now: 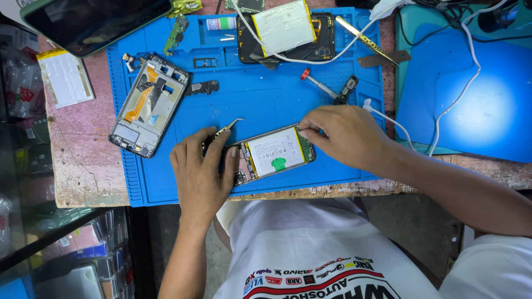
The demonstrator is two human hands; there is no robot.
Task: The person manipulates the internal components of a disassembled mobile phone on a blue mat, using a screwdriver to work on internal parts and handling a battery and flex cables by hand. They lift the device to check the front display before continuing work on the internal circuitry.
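An opened phone (274, 155) with a white battery and a green sticker lies on the blue work mat (266, 97) near the front edge. My left hand (202, 171) presses on its left end and holds gold tweezers (228, 127) whose tips stick out above the fingers. My right hand (343, 135) pinches at the phone's upper right corner with thumb and forefinger; whatever small part is between them is hidden.
A second stripped phone frame (147, 105) lies on the mat's left. Another open phone with a loose battery (285, 27), a red-tipped screwdriver (318, 83), brass tweezers (366, 39) and small parts sit at the back. A white cable (443, 111) crosses a blue pad (487, 99) to the right. A dark tablet (94, 22) lies at the top left.
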